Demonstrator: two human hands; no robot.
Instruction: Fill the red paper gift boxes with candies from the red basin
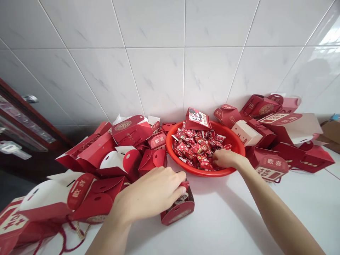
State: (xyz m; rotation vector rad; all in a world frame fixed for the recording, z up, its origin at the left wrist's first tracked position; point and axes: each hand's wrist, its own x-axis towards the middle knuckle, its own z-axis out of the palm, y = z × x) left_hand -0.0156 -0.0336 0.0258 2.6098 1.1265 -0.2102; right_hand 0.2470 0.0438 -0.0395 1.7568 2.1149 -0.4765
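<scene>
Hasty scooping could be spilling wrapped sweets (199,147) over the near rim of the red basket (202,172) onto the counter (225,233). The right hand (225,158) is dipping among them; the left hand (154,189) is arching palm-down over the small box (178,214), left and near. I cannot tell whether either grip is pinching anything.

Pale tiled wall (156,74), silvery key (14,149)
</scene>
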